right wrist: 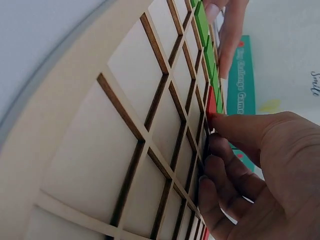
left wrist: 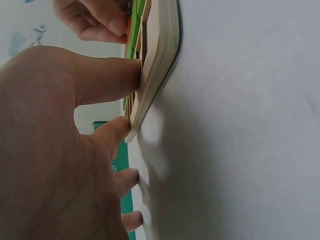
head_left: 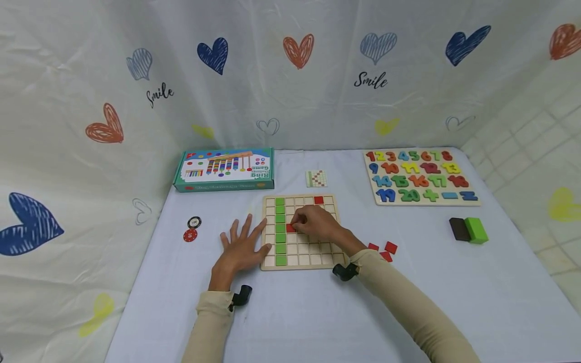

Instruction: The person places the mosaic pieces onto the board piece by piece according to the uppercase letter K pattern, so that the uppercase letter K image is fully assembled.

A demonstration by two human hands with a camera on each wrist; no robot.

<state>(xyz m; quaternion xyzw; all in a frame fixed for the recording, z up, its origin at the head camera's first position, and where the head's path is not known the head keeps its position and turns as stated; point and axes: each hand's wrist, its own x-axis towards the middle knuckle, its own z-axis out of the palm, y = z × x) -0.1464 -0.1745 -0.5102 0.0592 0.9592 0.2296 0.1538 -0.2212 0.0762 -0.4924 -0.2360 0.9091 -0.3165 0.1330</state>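
Observation:
A wooden grid board [head_left: 303, 269] lies flat, with a column of green tiles [head_left: 280, 228] in its second column from the left. One red tile [head_left: 319, 200] sits in the top row toward the right. My right hand [head_left: 317, 223] is over the middle of the board, thumb and curled fingers at another red tile [right wrist: 211, 101] just right of the green column. That tile's far side is partly covered by my fingers. My left hand [head_left: 242, 250] is spread out at the board's left edge, its thumb and index finger touching the rim while the other fingers rest on the cloth.
Several loose red tiles [head_left: 386, 250] lie right of the board, partly behind my right forearm. A small pattern card [head_left: 316, 178] is behind the board. A game box [head_left: 227, 171], number puzzle [head_left: 426, 201], poker chips [head_left: 190, 235], a black block [head_left: 460, 229] and a green block [head_left: 476, 230] stand around.

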